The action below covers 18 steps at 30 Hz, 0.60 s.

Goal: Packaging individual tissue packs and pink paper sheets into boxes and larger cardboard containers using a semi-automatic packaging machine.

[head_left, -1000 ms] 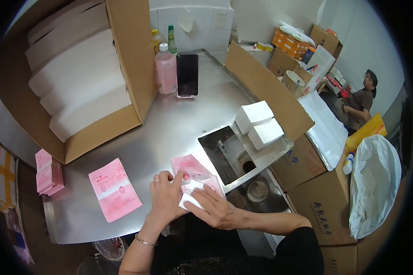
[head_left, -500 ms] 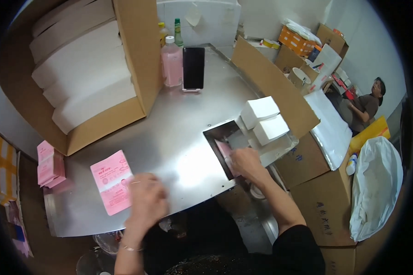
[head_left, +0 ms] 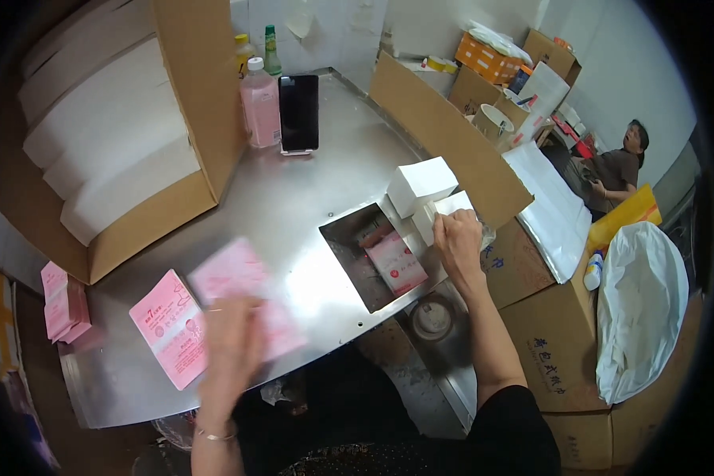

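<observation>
At the lower left centre of the frame, the left hand [head_left: 234, 341] is a blur over the steel table [head_left: 238, 202], close against loose pink wrappers [head_left: 284, 332] that are smeared too; I cannot tell whether its fingers are wide, narrow or holding one; just left of it lies a neat wrapper pile [head_left: 169, 332], with pink bundles [head_left: 65, 305] at the table's left edge; right of centre, the right hand [head_left: 458, 236] is narrow, its fingers bent in a pinch on the front paper stack [head_left: 446, 208], which is white and stands just beside the rear paper stack [head_left: 422, 182]; below and left of these, a pink packet [head_left: 397, 263] sits inside the square opening [head_left: 343, 238] in the table; a large carton [head_left: 202, 87] at upper left holds thick piles of white paper [head_left: 111, 135]; near the top centre a phone [head_left: 299, 115] stands upright beside a bottle of pink liquid [head_left: 260, 107]; a co-worker [head_left: 615, 170] sits at upper right, above a white plastic bag [head_left: 641, 317] and brown boxes [head_left: 551, 349].
</observation>
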{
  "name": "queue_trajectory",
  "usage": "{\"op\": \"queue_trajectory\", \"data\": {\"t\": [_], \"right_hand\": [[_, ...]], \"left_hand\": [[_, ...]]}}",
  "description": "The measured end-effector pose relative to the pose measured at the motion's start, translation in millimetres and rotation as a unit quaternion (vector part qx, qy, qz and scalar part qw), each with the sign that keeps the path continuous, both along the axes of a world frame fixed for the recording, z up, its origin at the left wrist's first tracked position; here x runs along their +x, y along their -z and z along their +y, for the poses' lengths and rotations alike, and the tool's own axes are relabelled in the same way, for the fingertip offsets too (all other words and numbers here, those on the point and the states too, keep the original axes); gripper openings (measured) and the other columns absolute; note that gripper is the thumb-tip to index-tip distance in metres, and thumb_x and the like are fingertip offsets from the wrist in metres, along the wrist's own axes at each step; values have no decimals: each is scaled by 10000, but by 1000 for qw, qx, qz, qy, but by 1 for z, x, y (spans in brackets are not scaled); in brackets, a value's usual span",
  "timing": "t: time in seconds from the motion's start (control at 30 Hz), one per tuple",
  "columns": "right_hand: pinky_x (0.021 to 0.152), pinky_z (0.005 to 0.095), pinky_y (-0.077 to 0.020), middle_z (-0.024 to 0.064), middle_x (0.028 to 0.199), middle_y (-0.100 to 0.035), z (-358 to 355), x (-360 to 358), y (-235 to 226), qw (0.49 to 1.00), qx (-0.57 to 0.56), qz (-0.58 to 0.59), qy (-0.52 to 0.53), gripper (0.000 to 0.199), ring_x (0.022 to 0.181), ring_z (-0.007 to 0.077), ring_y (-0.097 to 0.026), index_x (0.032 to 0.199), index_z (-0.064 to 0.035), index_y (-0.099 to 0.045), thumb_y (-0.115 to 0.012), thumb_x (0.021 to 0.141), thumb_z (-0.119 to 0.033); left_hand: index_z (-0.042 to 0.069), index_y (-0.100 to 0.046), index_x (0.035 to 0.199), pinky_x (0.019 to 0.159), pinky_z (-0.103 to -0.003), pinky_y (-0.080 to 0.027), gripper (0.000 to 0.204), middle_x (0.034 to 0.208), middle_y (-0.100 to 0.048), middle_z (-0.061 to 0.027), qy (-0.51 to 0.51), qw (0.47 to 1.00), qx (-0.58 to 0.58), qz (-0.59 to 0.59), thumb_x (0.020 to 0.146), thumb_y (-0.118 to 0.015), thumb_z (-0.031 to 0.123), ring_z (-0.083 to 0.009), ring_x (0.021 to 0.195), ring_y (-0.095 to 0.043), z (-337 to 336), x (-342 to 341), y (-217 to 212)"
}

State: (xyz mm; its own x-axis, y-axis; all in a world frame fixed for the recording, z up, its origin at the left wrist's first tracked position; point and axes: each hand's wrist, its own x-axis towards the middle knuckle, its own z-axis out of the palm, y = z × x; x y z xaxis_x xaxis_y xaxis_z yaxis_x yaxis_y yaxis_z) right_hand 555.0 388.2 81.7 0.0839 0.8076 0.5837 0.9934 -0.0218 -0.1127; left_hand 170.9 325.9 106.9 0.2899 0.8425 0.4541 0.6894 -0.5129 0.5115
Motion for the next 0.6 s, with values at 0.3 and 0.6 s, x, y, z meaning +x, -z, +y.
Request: {"op": "queue_trajectory", "data": {"t": [0.3, 0.6], "right_hand": [[847, 495, -449, 189, 1005, -626, -4, -20, 3, 991, 119, 38, -56, 287, 977, 378, -585, 1084, 20, -640, -584, 805, -9], [1093, 632, -302, 186, 1069, -581, -46, -175, 28, 931, -49, -85, -353, 391, 1013, 309, -592, 1115, 39, -609, -623, 771, -149]], "left_hand": [[11, -620, 1009, 840, -401, -426, 187, 997, -570, -157, 39, 998, -4, 53, 825, -647, 16, -335, 979, -537, 7, 47, 51], [26, -592, 1274, 919, -499, -358, 730, 1476, -398, -245, -32, 993, 18, 114, 658, -781, 370, -423, 1236, -442, -4, 32, 41]]}}
